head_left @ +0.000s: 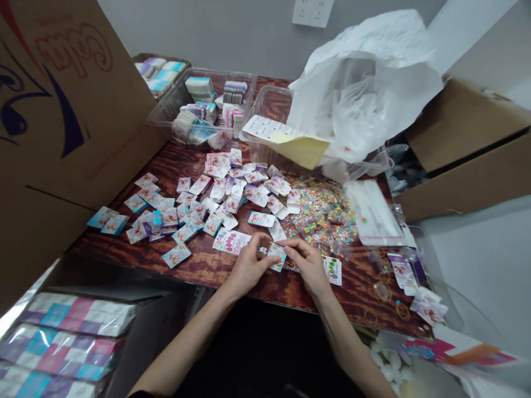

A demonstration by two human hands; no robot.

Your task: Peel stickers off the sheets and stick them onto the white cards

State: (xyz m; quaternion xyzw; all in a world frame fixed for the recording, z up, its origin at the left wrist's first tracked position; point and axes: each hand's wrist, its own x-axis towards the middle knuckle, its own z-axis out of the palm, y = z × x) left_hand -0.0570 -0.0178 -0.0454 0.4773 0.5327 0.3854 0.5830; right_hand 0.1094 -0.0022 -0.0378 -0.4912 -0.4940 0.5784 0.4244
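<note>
Near the front edge of the table, both hands meet around one small printed box (276, 257) with a hand picture on it. My left hand (252, 262) grips the box from its left side, thumb across the front. At its top edge, the fingers of my right hand (306, 264) pinch together; whether they hold the flap or something tiny is hard to see. Beneath and beside the hands lie a card with pink ovals (231, 241) and a card with green ovals (333, 270). Many similar small boxes (219, 190) are heaped just beyond.
Small bags of coloured pieces (323, 213) spread at the right of the wooden table (352, 301). Behind are a clear tray (166, 113) of flat boxes and a white plastic bag (365, 72). A large carton (62, 110) borders the left. Rubber bands (382, 291) lie at right.
</note>
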